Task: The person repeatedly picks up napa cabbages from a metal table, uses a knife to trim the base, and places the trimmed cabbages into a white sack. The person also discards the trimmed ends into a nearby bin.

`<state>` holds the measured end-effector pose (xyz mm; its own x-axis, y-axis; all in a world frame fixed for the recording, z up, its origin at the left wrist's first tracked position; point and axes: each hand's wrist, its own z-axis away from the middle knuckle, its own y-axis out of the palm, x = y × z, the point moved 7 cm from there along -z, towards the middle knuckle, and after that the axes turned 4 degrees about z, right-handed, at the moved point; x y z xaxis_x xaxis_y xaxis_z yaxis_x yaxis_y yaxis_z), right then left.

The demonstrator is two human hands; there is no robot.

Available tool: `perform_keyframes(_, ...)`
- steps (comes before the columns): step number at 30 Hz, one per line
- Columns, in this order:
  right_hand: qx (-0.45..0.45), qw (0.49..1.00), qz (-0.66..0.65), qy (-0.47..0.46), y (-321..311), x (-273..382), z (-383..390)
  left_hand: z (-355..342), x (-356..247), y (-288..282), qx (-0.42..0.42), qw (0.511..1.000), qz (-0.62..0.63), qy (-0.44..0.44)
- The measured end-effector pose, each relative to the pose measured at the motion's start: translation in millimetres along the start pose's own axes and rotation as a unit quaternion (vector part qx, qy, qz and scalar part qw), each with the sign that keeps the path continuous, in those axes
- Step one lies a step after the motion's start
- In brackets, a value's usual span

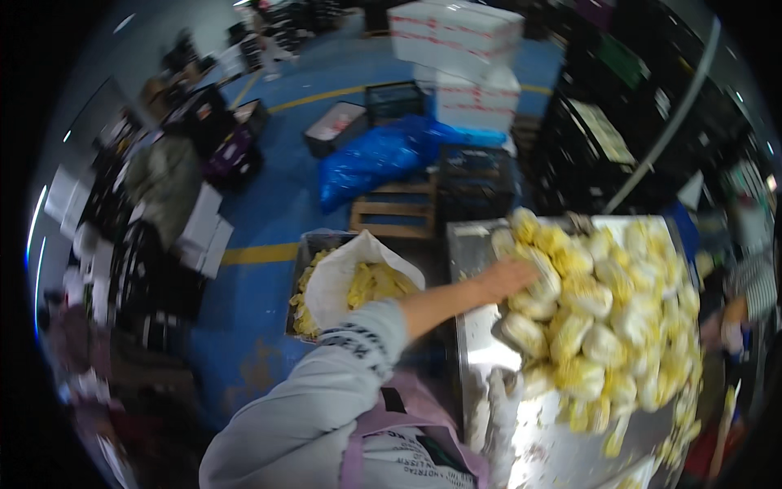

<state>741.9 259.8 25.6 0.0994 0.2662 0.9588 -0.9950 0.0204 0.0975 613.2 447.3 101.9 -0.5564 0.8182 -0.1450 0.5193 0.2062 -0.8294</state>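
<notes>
**Hand reaching into heaped cabbage halves**

Grey-sleeved left hand (507,279) is stretching across the steel table (481,346), fingers spread flat over a cabbage half (538,273); grip unclear. Right hand not showing. Halves are lying piled, pale yellow, leafy, cut faces showing. Farther left, a lined bin (342,281) is collecting trimmings within arm's reach. Beyond, blue bags (383,155).

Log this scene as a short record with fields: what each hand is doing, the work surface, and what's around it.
Left hand: stretched out, resting on a cabbage half at the near edge of the pile
Right hand: not in view
Work surface: steel table, heaped with halved yellow-white cabbages
Beside the table: crate lined with a white bag, holding cabbage scraps
Farther off: wooden pallet, blue plastic sack, stacked white boxes
Floor: blue with yellow lines
</notes>
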Motion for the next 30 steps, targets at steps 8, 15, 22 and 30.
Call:
perform_keyframes(8, -0.019, 0.998, -0.063, -0.011, -54, -43, 14, -42, 7, 58, 0.183, 0.972, -0.149, 0.007)
perform_keyframes(15, -0.030, 0.997, -0.056, 0.034, -77, -42, 2, -60, -2, 63, 0.090, 0.966, -0.235, 0.053)
perform_keyframes(22, -0.032, 0.997, -0.050, 0.045, -70, -46, -8, -42, 6, 34, 0.131, 0.990, -0.058, -0.013)
perform_keyframes(30, -0.027, 0.997, -0.021, 0.066, -54, -46, -16, 32, 0, -62, -0.175, 0.831, 0.364, -0.384)
